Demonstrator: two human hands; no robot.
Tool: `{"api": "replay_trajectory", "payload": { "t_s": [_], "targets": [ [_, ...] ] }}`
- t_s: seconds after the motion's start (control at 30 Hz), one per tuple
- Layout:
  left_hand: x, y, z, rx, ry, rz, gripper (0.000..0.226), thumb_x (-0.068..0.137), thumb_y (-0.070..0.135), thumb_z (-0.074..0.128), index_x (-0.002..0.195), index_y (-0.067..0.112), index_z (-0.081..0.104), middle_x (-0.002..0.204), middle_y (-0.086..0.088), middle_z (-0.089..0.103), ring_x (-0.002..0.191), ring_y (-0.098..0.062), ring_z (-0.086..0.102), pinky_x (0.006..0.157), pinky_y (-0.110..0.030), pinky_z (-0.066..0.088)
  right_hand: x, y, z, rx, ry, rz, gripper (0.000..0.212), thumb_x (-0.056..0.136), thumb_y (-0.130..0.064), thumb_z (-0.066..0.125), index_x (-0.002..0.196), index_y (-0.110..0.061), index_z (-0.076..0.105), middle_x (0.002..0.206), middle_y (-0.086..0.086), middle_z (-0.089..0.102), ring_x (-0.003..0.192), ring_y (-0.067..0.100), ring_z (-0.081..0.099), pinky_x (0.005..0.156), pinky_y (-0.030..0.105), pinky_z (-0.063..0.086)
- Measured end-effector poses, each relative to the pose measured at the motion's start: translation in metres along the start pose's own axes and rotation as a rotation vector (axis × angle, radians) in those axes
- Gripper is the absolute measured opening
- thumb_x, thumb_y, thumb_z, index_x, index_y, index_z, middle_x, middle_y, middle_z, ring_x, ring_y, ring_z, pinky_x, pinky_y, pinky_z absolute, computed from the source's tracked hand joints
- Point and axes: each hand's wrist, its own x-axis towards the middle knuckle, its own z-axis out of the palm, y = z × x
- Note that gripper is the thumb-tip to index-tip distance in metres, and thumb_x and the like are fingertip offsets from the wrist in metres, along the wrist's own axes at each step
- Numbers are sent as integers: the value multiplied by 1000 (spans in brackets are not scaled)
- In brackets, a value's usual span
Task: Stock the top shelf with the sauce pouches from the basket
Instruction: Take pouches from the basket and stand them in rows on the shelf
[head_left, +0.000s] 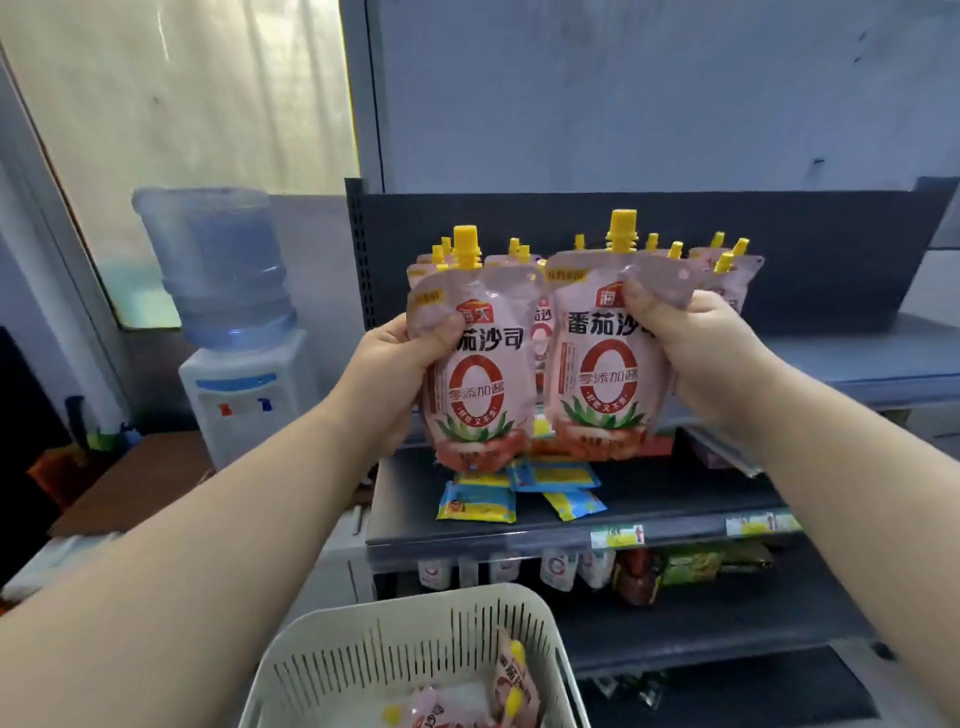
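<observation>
My left hand (395, 374) grips a pink sauce pouch (480, 374) with a yellow spout by its upper left side. My right hand (696, 358) grips a second pouch (602, 364) of the same kind by its upper right corner. Both pouches are upright, side by side, in front of the top shelf (857, 364). Several matching pouches (717, 265) stand on that shelf behind them. A white slotted basket (363, 660) at the bottom holds more pouches (511, 686).
A water dispenser (234, 332) stands left of the shelf unit. The middle shelf (675, 499) carries blue and yellow packets (478, 501). Lower shelves hold more pouches and bags. The right part of the top shelf is bare.
</observation>
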Motion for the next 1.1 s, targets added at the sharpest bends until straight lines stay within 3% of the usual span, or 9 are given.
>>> {"api": "replay_trajectory", "payload": {
  "t_s": [0.23,0.4,0.53,0.7,1.1],
  "targets": [
    [3,-21,114,-35,17,-28,9,92,15,55,92,13,64,77,-1,75,69,-16,72,55,-26,57,-31,-11,-113,-28,6,76,24,91,-29,55,91,-7,67,87,9,75,76,24,73,59,31,59],
    [3,-57,193,-105,24,-85,10,92,15,56,90,12,65,78,-4,76,69,-19,73,56,-31,58,-55,-11,-196,-87,77,121,25,91,-29,55,89,-7,67,85,10,75,76,27,72,62,36,60],
    [4,-80,245,-132,-4,-115,10,91,13,57,90,11,67,81,-7,75,70,-21,73,64,-35,60,-71,-17,-248,-110,131,110,25,91,-28,55,89,-6,67,83,10,75,74,26,72,58,32,58],
    [15,-99,292,-149,-64,-139,10,90,13,58,93,10,67,84,-7,76,74,-22,73,63,-33,58,-78,-16,-293,-111,210,126,27,92,-34,53,91,-10,66,86,9,75,76,27,73,66,38,58],
    [98,-143,365,-113,-105,-169,13,89,17,60,97,10,68,93,-11,75,86,-28,72,74,-41,58,-14,17,-366,-126,276,123,25,93,-34,52,92,-13,65,86,6,75,76,25,73,62,35,59]
  ]
}}
